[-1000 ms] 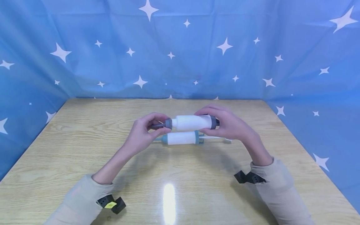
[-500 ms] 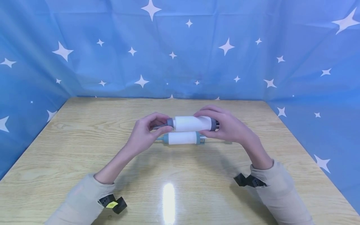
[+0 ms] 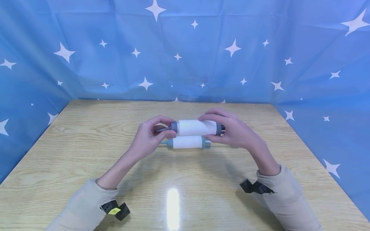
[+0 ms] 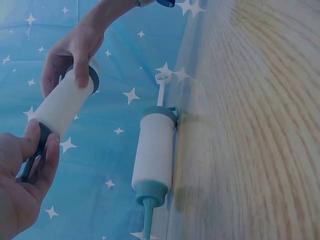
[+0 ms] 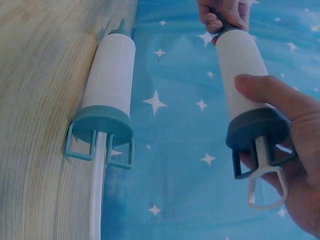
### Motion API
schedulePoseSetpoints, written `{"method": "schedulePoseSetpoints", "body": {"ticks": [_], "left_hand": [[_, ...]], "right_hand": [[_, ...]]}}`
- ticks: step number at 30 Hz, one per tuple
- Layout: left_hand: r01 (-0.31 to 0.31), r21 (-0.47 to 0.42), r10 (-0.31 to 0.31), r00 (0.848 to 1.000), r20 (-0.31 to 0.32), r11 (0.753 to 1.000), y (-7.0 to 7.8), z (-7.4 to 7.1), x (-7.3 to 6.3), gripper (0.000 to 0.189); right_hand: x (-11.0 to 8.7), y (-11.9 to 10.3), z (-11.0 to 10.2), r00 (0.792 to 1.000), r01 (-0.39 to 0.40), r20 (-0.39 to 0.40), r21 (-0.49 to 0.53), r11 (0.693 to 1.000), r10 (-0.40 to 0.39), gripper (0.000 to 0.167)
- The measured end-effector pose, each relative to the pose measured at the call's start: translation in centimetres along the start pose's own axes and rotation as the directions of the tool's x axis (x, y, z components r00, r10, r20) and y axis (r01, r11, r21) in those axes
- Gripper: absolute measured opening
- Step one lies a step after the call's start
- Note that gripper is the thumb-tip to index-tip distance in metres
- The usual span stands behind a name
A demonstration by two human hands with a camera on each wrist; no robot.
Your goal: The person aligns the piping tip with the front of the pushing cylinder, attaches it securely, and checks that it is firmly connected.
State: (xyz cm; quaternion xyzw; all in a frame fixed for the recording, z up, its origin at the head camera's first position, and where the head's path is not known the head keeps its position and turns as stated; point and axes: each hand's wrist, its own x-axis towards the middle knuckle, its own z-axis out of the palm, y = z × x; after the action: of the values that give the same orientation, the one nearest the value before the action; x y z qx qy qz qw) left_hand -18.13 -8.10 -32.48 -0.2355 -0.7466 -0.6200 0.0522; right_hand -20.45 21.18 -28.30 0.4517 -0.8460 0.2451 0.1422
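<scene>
Both hands hold a large white syringe with dark grey ends [image 3: 192, 127] level above the table. My left hand [image 3: 144, 136] pinches its dark grey nozzle cap [image 4: 44, 136] between thumb and fingers, up against the barrel's left end. Around the right part of the barrel, my right hand [image 3: 235, 130] grips with thumb and fingers. In the right wrist view the white plunger handle [image 5: 262, 152], ending in a ring, sits close behind the grey end cap. A second white syringe with teal ends [image 3: 187, 142] lies just in front, its plunger rod [image 5: 98, 185] drawn far out.
The wooden table [image 3: 173, 170] extends around the hands, with a bright light reflection near its front. A blue cloth with white stars [image 3: 185, 70] hangs behind and along both sides.
The white neck that showed between the grey nozzle cap and the barrel has mostly disappeared as the two came together. My left fingers have shifted slightly on the cap; my right hand stays put.
</scene>
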Motion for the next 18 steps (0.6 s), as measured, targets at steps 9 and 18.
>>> {"method": "schedulePoseSetpoints", "body": {"ticks": [9, 18], "left_hand": [[-0.131, -0.015, 0.131, 0.991, -0.002, 0.991, -0.37, 0.25, 0.07, 0.032], [-0.145, -0.081, 0.145, 0.989, -0.011, 0.986, -0.4, 0.29, -0.02, 0.022]], "right_hand": [[-0.08, 0.25, 0.0, 1.0, 0.015, -0.008, 0.028, 0.999, -0.015, 0.048], [-0.14, 0.21, -0.14, 1.0, -0.013, -0.01, 0.033, 0.999, 0.013, 0.048]]}}
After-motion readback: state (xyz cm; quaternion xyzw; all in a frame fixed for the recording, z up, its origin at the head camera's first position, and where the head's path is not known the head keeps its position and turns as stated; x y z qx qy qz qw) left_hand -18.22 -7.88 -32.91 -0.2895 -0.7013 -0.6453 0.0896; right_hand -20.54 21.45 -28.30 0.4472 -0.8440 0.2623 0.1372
